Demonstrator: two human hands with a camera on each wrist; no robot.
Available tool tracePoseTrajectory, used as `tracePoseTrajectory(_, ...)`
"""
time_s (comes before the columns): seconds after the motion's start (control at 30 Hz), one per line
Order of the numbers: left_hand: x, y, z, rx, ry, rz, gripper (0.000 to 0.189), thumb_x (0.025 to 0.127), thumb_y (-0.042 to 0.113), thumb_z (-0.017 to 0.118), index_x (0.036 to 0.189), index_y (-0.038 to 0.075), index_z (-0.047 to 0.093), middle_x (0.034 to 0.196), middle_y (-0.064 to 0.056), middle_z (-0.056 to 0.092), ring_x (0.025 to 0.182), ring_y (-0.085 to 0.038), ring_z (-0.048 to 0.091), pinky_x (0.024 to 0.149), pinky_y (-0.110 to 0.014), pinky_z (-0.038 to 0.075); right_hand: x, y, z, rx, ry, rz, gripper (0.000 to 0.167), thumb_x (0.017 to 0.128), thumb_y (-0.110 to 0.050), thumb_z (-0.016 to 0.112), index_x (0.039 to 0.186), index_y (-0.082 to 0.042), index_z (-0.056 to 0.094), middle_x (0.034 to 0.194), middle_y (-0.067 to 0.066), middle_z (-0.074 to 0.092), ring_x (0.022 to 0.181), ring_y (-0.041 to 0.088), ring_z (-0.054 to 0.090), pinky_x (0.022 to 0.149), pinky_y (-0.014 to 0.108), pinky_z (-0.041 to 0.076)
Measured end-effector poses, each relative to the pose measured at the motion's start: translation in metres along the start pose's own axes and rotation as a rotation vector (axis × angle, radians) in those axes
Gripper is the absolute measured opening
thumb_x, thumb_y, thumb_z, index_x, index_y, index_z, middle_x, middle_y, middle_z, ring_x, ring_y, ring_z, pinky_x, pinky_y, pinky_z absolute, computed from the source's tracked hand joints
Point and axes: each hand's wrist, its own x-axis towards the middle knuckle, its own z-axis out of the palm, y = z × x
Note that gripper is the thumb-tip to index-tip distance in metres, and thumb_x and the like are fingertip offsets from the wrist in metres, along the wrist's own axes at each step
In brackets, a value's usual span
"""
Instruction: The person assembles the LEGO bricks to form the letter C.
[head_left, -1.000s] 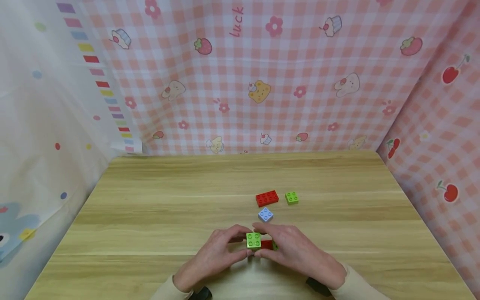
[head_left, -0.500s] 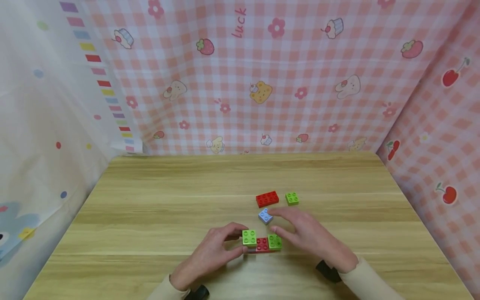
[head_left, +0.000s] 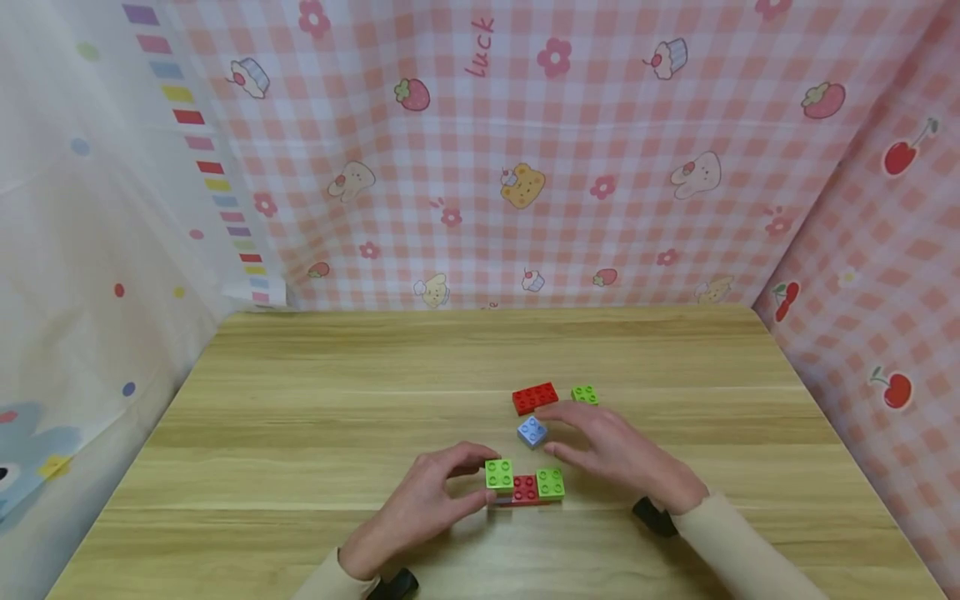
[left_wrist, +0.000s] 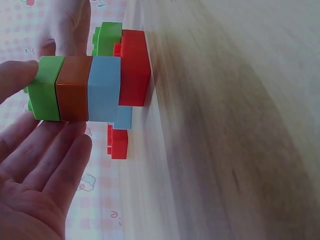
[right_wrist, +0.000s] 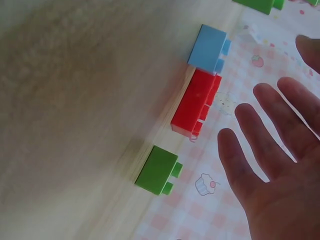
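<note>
My left hand (head_left: 429, 493) holds a tower of toy building bricks between thumb and fingers. In the left wrist view, the tower has a green brick (left_wrist: 46, 89) on top, an orange-brown brick (left_wrist: 74, 90) in the middle and a light blue brick (left_wrist: 104, 89) below. It stands at the left end of a long red brick (left_wrist: 136, 70), whose right end bears another green brick (head_left: 550, 483). My right hand (head_left: 626, 457), fingers spread and holding nothing, hovers beside a loose light blue brick (head_left: 532, 432), which lies just left of its thumb and fingertips.
Behind the light blue brick lies a loose long red brick (head_left: 535, 398). A loose green brick (head_left: 584, 394) sits to its right, partly covered by the right hand in the head view. The wooden table (head_left: 337, 367) ends at a checked cloth (head_left: 480, 242) behind.
My right hand has left the assembled bricks and moved away to the loose light blue brick. The left hand has shifted slightly left with the tower, still holding it.
</note>
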Motion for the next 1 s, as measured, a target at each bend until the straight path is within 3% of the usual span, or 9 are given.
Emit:
tracePoseTrajectory(0.5,0.001,0.000,0.003,-0.002,0.044,0.053,0.035,0.093,0.018,0.079,0.125,0.012,0.068,0.121,0.000,0.072,0.112,-0.020,0.069,0.099,-0.040,0.056,0.017,0.008,0.003,0.016,-0.146,0.019,0.052,0.097,-0.027,0.075,0.144,-0.010,0.059,0.144,0.006,0.061,0.132,0.026,0.056,0.109,0.051,0.048)
tracePoseTrajectory(1.0,0.000,0.000,0.003,-0.050,0.028,0.044,0.034,0.093,0.015,0.079,0.125,0.012,0.067,0.121,-0.001,0.072,0.113,-0.021,0.069,0.100,-0.040,0.055,0.030,0.007,0.007,0.026,-0.225,0.026,0.043,0.096,-0.020,0.077,0.137,-0.011,0.064,0.135,0.003,0.065,0.117,0.019,0.060,0.104,0.044,0.052)
